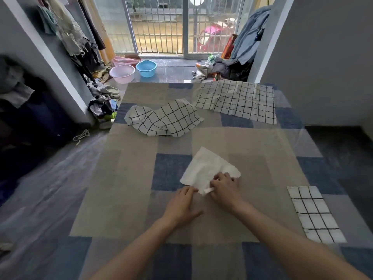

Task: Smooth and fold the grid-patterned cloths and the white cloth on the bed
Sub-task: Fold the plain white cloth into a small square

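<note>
Hands [203,196] on white cloth [205,168]

White cloth [205,170], plain and unpatterned, on a bedspread [129,178] of beige, grey and blue blocks. Three cloths in white with black grid lines: one crumpled [165,120], one spread flat [240,100], one folded into a strip [314,215]. Beyond the bed, a pale pink basin [122,73] beside a sky-blue basin [146,68]; grey walls [323,57].
</note>
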Demonstrator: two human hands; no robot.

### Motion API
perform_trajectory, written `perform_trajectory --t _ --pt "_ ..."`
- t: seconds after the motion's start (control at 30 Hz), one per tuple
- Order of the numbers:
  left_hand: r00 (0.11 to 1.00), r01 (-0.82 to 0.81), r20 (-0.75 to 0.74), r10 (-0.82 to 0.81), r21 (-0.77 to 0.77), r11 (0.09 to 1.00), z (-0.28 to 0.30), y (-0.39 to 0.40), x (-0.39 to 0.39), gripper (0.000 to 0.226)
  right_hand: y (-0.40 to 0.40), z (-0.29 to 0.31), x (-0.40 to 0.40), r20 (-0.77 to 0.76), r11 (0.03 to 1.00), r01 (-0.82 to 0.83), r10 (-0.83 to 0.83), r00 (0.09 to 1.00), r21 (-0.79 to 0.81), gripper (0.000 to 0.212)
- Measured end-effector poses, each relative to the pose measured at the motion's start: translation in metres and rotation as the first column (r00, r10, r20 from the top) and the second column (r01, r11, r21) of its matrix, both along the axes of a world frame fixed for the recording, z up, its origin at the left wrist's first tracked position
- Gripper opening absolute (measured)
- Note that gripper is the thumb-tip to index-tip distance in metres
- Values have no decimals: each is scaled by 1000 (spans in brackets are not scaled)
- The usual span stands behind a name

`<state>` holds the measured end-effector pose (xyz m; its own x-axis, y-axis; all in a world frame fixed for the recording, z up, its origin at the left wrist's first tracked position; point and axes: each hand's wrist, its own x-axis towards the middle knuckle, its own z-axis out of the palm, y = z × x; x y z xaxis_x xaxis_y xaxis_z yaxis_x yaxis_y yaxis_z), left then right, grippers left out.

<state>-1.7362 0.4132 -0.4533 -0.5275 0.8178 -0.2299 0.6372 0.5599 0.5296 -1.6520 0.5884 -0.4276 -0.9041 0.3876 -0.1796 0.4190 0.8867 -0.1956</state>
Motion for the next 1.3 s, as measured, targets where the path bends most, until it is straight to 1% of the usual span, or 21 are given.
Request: perform_trajectory --t 0.1,0.2,0.23,0.3,0.43,0.53,0.6,0.7,0.8,0.83,0.87,0.93,0.97,1.0,1.03,1.1,1.13,1.17,1.23,1.27,1.3 --pt "998 -59 -26 65 180 982 14 2 0 62 -19 18 -4 -154 998 -43 48 987 37 24" --pt "992 -85 -58 110 331 940 24 2 -5 30 -32 30 0 -265 991 -79 106 958 110 28" --pt "991 -101 -42 126 377 921 28 1 -6 20 -33 32 2 -278 990 -83 113 954 118 25" --pt "991 -116 -3 131 445 888 35 -2 -9 11 -31 37 7 -290 991 -92 116 950 94 18" --pt "991 -122 25 129 535 836 56 -6 -11 13 -20 40 18 -216 995 -85 93 972 44 17" --pt "986 -165 70 151 540 825 73 -9 -15 10 -7 47 24 -175 985 66 -94 980 -160 8" --pt "974 -225 96 206 519 824 80 -13 -20 11 6 50 28 -134 962 80 -118 984 -261 14" --pt "942 -334 184 280 462 822 82 -20 -29 16 23 61 32 -104 934 86 -129 986 -347 26" --pt "910 -401 262 321 371 837 85 -18 -48 15 40 71 31 -128 881 133 -211 969 -453 18" --pt "903 -416 272 334 352 839 87 -15 -58 13 43 76 29 -141 852 147 -248 958 -502 15" --pt "889 -440 296 349 343 830 92 -10 -66 12 46 79 27 -166 810 156 -297 940 -566 18" --pt "845 -486 419 332 344 804 105 3 -77 13 48 90 24 -170 677 184 -421 891 -713 27" --pt "818 -488 499 285 341 804 112 7 -80 15 49 97 25 -151 619 187 -451 880 -763 22" --pt "785 -467 580 217 324 823 120 9 -80 17 49 103 27 -133 589 180 -448 884 -788 12" --pt "748 -414 648 144 286 864 125 6 -78 17 49 108 31 -103 579 183 -426 899 -795 9" --pt "672 -205 740 32 144 968 128 -7 -78 13 49 113 43 -9 558 197 -345 939 -806 26" --pt "629 -72 778 2 55 996 128 -16 -79 10 47 115 50 62 535 212 -284 957 -818 27" --pt "578 49 816 -1 -33 998 127 -24 -78 8 45 115 57 141 511 231 -209 968 -828 25" --pt "468 224 883 38 -160 961 122 -35 -72 8 43 109 69 289 460 280 -52 956 -843 24" --pt "431 277 900 62 -197 941 119 -37 -68 8 42 104 72 348 447 310 5 937 -839 28" --pt "420 302 904 82 -225 926 113 -37 -65 7 43 97 75 391 439 336 38 920 -833 32"
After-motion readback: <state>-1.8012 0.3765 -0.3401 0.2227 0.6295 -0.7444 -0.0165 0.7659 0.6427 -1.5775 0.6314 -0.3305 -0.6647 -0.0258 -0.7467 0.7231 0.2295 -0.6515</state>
